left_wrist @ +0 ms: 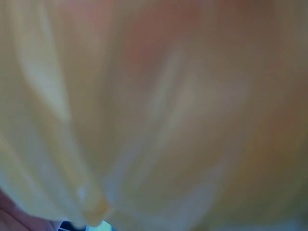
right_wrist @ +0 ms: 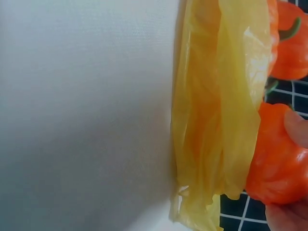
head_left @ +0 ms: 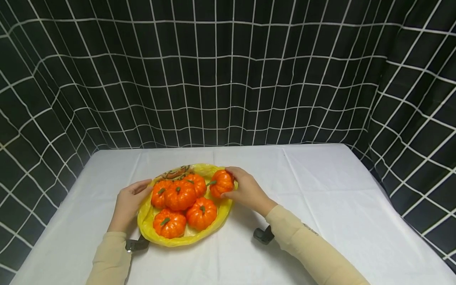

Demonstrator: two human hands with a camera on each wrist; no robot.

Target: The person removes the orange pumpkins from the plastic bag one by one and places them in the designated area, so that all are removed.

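Observation:
A yellow plastic bag (head_left: 219, 223) lies wide open on the table, its rim rolled outward. Several small orange toy pumpkins (head_left: 180, 195) with green stems are inside it. At the bag's right rim, my right hand (head_left: 247, 190) grips one pumpkin (head_left: 222, 183) between thumb and fingers; the right wrist view shows this pumpkin (right_wrist: 279, 154) beside the bag's wall (right_wrist: 207, 106). On the opposite side, my left hand (head_left: 130, 202) holds the bag's left rim, thumb and fingers at the edge. Blurred yellow plastic (left_wrist: 144, 144) fills most of the left wrist view.
A white cloth (head_left: 285, 174) covers the table, with fold creases. Black curtains with a white grid (head_left: 228, 79) hang behind and on both sides. Dark wrist cameras (head_left: 263, 235) are strapped under both wrists, the left one close to the bag.

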